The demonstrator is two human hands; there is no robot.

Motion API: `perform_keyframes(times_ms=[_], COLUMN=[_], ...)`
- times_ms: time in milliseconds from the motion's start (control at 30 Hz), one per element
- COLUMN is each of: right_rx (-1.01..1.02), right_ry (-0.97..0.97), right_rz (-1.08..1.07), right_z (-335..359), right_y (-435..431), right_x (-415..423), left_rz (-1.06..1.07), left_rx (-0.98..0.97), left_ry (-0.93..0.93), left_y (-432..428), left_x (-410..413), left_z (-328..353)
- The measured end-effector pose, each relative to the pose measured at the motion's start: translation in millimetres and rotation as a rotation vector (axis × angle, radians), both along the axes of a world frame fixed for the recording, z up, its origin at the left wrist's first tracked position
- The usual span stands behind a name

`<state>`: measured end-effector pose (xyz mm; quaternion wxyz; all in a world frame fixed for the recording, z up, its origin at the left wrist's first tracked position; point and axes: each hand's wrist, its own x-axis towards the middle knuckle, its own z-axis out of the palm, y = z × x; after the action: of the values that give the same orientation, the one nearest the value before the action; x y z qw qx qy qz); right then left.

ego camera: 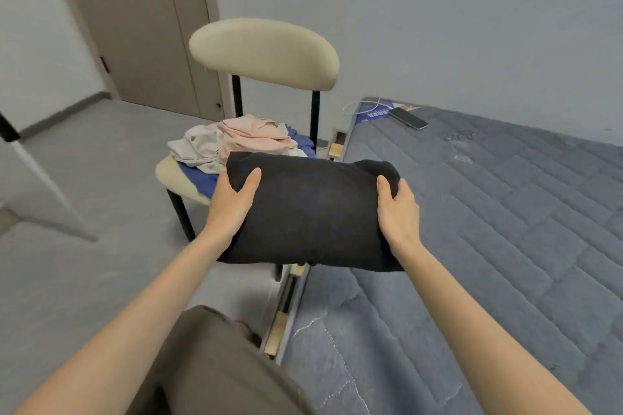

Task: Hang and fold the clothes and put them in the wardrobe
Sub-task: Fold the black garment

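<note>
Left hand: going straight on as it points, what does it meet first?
Probably the loose heap of pink, beige and blue clothes on the cream padded chair, just beyond the left hand gripping the folded black garment; depth is unclear.

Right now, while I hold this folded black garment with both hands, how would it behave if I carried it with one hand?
Probably floppy: the folded black garment curves down at its ends around the left hand and right hand, so one-handed it would likely droop and unfold. It seems light, as both thumbs lie flat on top without digging in.
</note>
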<state>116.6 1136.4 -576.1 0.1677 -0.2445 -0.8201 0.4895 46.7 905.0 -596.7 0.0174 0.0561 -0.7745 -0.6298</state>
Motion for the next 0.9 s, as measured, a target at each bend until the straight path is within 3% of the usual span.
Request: perform_keyframes(times_ms=[300, 600, 900], right_rx=[-0.049, -0.059, -0.077], right_ry=[0.088, -0.008, -0.139], right_rz=[0.298, 0.45, 0.637], right_z=[12, 2, 112], right_y=[-147, -290, -375], right_x=[-105, -214, -259], left_rz=[0.255, 0.423, 0.617], left_rx=[0.07, 0.099, 0.074], left_ry=[-0.021, -0.135, -0.202], left_y=[-166, -303, -381], left_x=[-32, -94, -102], left_z=[14, 3, 123])
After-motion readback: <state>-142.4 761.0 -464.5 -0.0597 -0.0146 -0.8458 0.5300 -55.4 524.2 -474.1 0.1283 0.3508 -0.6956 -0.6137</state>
